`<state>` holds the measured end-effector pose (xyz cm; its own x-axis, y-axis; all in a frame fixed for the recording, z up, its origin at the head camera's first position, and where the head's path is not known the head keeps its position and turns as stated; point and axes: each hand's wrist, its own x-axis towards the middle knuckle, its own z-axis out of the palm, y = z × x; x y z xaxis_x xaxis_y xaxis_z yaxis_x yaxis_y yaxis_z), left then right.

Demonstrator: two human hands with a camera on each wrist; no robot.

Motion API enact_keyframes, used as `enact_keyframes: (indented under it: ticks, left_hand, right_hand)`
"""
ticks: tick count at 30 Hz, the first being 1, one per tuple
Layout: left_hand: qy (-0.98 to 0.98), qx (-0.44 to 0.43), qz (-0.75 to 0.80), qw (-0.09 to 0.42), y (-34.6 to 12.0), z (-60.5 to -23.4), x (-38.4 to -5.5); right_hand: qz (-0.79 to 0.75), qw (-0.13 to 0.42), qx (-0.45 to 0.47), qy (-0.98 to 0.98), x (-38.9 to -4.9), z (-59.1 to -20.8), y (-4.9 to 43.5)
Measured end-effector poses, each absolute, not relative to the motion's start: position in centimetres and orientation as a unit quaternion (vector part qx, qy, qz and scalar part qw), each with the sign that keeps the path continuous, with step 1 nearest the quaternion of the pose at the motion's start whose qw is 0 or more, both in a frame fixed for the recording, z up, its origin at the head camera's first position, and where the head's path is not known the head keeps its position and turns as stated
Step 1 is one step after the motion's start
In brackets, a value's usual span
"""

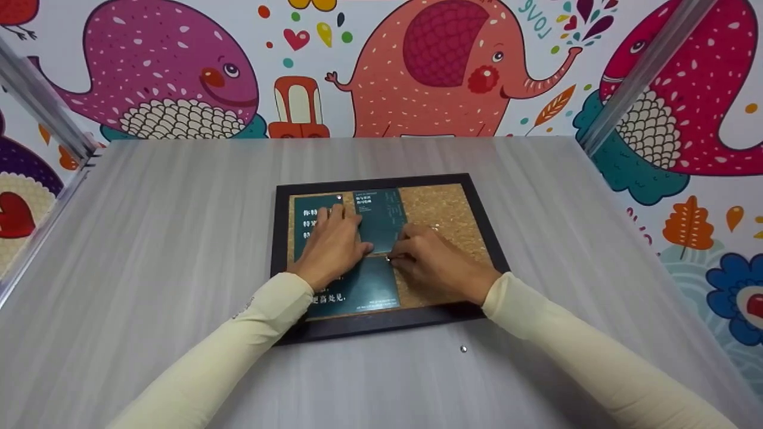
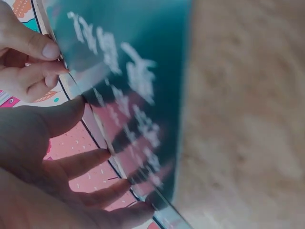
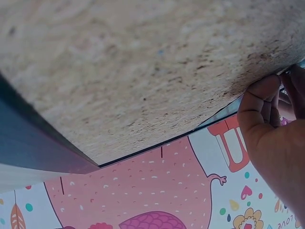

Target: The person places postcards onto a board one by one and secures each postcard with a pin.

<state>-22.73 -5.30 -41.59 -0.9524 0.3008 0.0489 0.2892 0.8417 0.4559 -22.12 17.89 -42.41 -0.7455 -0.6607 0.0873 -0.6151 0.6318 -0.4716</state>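
My left hand [image 1: 332, 247] rests with spread, nearly straight fingers on dark green cards on a cork board [image 1: 450, 205]. Its fingertips press the tall left card [image 1: 305, 238], and the thumb lies near the upper middle card [image 1: 378, 223]. In the left wrist view, the fingertips line the card's surface. At the corner where the upper and lower middle cards [image 1: 369, 286] meet, my right hand [image 1: 438, 262] pinches a small silver thumbtack [image 1: 388, 258] between thumb and curled fingers. The right wrist view shows those fingers [image 3: 259, 102] right at the cork, largely hiding the tack.
A black frame [image 1: 381, 325] borders the cork. One tack [image 1: 339, 197] sits at the left card's top corner. Small shiny bits [image 1: 436, 227] show on the cork beyond my right hand. A small silver piece [image 1: 464, 349] lies on the grey table [image 1: 179, 238] before the board.
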Motion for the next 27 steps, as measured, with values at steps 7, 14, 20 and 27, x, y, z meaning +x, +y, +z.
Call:
enact_keyframes:
  ticks: [7, 14, 20, 27]
  left_hand:
    - [0.959, 0.155, 0.238, 0.017, -5.7, -41.5, -22.8]
    - [0.957, 0.148, 0.248, 0.027, -6.0, -41.6, -22.8]
    - [0.955, 0.154, 0.251, 0.025, -6.2, -41.7, -22.7]
    - [0.956, 0.154, 0.246, 0.040, -6.1, -41.5, -22.6]
  right_hand:
    - [-0.241, 0.058, -0.343, 0.906, -22.1, -42.2, 17.8]
    - [-0.239, 0.059, -0.363, 0.898, -22.2, -42.3, 18.1]
    - [-0.247, 0.054, -0.376, 0.892, -21.7, -42.1, 18.8]
    - [-0.273, 0.012, -0.384, 0.882, -19.6, -41.0, 20.8]
